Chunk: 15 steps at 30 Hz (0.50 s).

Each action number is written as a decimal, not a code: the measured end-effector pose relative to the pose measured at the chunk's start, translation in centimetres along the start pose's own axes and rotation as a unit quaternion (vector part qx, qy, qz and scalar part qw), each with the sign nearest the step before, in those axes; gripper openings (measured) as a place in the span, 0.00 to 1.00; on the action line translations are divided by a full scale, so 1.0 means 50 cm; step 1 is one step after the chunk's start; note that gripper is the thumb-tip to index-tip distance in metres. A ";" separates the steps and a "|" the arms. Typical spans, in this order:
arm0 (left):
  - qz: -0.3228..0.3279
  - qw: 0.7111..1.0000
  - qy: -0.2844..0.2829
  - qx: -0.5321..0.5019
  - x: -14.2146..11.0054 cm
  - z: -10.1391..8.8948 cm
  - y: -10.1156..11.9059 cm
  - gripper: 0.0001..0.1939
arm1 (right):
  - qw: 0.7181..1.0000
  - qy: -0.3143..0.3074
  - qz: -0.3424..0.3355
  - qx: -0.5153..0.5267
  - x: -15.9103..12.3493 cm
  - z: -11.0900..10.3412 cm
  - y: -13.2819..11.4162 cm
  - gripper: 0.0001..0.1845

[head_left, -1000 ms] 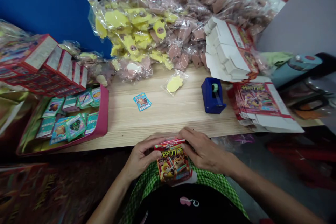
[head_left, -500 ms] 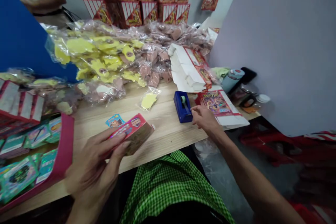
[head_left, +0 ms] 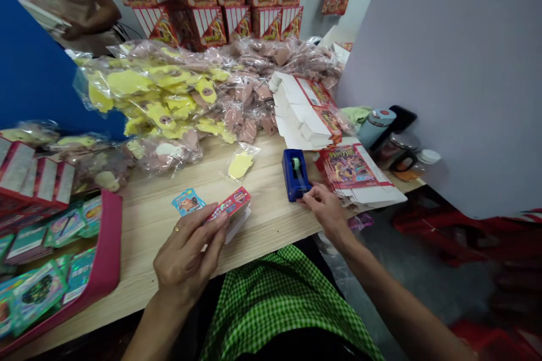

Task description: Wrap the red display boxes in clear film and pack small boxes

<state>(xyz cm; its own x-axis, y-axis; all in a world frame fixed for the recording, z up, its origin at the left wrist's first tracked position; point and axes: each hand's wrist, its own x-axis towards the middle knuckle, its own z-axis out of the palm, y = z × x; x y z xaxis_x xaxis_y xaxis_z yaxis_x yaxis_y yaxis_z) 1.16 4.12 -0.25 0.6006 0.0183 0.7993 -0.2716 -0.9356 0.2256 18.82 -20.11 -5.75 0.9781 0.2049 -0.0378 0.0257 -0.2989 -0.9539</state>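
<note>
My left hand (head_left: 190, 251) is closed around a small red printed box (head_left: 236, 201), its fingers along the top. A white side of the box faces toward me. Beside it on the table lies a blue picture card (head_left: 187, 202). My right hand (head_left: 325, 206) pinches at the front cutting edge of a blue tape dispenser (head_left: 289, 180). A strip of clear tape (head_left: 301, 172) runs from the pale green roll core to that edge; the end at my fingertips is too small to see clearly. A bagged yellow cutout (head_left: 240, 166) lies between the hands.
Bagged yellow cutouts (head_left: 139, 82) and pink ones (head_left: 243, 118) are heaped behind. Flattened cartons (head_left: 305, 113) lie right, near a bottle (head_left: 376, 127). A pink tray (head_left: 110, 237) of cards stands left. Red boxes (head_left: 207, 25) are stacked at the back; a person (head_left: 84, 8) stands behind.
My right fingers have closed from a loose reach to a pinch at the dispenser's front. The box in my left hand has turned, so a white side shows in place of the dark one.
</note>
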 end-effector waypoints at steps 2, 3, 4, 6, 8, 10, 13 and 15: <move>0.005 1.000 -0.006 0.008 0.001 -0.002 -0.003 0.14 | 1.000 0.019 -0.017 -0.014 -0.003 0.004 0.016 0.15; 0.005 1.000 -0.006 0.014 0.002 -0.002 -0.004 0.14 | 0.999 0.021 -0.024 -0.019 -0.006 0.004 0.021 0.15; 0.003 1.000 -0.005 0.022 0.002 -0.002 -0.004 0.14 | 0.999 0.020 -0.031 -0.024 -0.010 0.002 0.024 0.14; -0.006 0.999 -0.003 0.037 0.001 -0.002 -0.003 0.14 | 0.998 0.011 -0.045 -0.032 -0.026 -0.005 0.017 0.14; -0.015 0.999 -0.006 0.042 0.001 -0.003 -0.001 0.13 | 0.995 0.028 -0.080 -0.052 -0.049 -0.014 -0.005 0.14; -0.012 0.999 -0.008 0.034 0.002 -0.006 0.000 0.13 | 0.984 0.046 -0.145 -0.095 -0.075 -0.017 -0.039 0.13; 0.003 1.000 -0.006 0.027 0.003 -0.009 -0.002 0.12 | 0.969 -0.041 -0.223 -0.101 -0.109 -0.001 -0.103 0.12; 0.012 0.999 -0.005 0.035 0.004 -0.009 -0.004 0.11 | 0.963 -0.149 -0.223 -0.024 -0.121 0.028 -0.142 0.12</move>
<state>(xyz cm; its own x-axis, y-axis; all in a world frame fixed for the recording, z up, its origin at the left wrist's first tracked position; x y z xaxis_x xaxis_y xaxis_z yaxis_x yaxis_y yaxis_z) 0.98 4.46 0.12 0.6025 -0.0075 0.7981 -0.2331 -0.9580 0.1669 12.43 -17.92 0.86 0.7649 0.5789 0.2825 0.4462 -0.1599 -0.8805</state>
